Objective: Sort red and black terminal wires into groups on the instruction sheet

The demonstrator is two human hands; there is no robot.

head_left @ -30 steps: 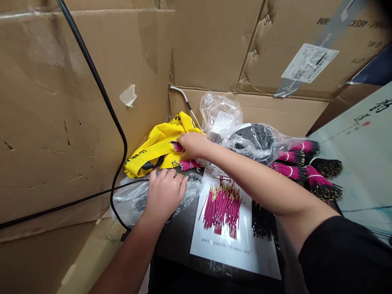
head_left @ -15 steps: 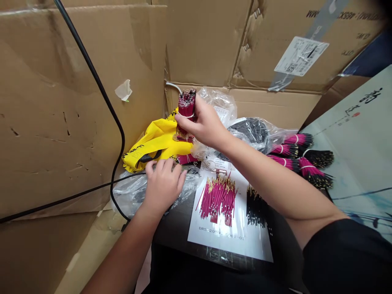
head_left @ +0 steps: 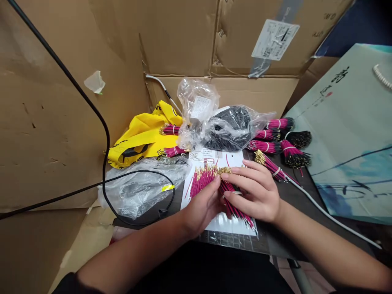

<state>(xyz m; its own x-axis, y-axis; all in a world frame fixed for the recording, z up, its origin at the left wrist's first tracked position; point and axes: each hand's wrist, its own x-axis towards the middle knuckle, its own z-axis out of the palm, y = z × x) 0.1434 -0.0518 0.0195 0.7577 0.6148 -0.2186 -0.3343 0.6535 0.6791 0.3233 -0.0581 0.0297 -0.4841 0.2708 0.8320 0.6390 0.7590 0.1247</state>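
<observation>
Over the printed paper, a bundle of pink and black wires (head_left: 240,213) with gold tips sits between my two hands, a white tie around it. My left hand (head_left: 202,210) grips it from the left, its thumb near the gold tips. From the right, my right hand (head_left: 259,192) curls its fingers over the bundle and the tie. Just left of the bundle, loose pink wires (head_left: 200,181) with gold tips lie on the paper (head_left: 219,228). The black wires seen there earlier are hidden behind my hands. Another tied pink bundle (head_left: 271,165) rests beyond my right hand.
Several tied bundles (head_left: 266,146) lie at the right beside a pale paper bag (head_left: 343,122). Behind are a clear plastic bag of black wires (head_left: 228,128) and a yellow bag (head_left: 137,130). Cardboard (head_left: 180,45) encloses the back and left. A black cable (head_left: 92,102) hangs at left.
My right hand has come down from the back, where it held a wire bundle upright. My left hand has left the clear plastic and moved right onto the bundle. The view has shifted.
</observation>
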